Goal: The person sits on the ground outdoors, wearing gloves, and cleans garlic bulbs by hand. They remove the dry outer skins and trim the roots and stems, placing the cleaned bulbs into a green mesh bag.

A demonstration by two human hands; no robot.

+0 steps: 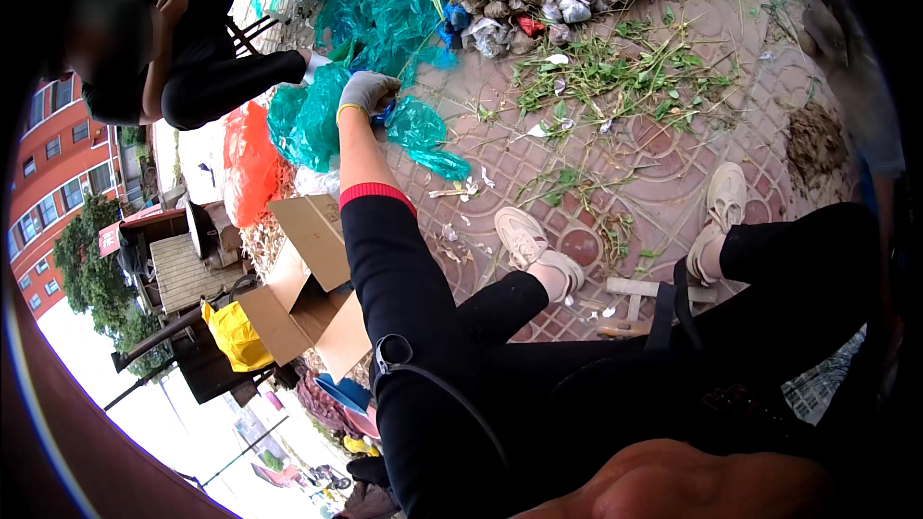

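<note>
Just beside gloved hand (367,94): broad paving (510,163).

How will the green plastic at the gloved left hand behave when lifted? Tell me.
The green plastic is probably floppy, given its crumpled folds. It looks thin and translucent, so likely light for its bulk. Its loose end, spread on the paving, may trail.

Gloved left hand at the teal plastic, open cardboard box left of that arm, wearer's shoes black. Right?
One fix: the wearer's shoes are beige, not black, per the head view. Gloved left hand at the teal plastic, open cardboard box left of that arm: correct.
</note>
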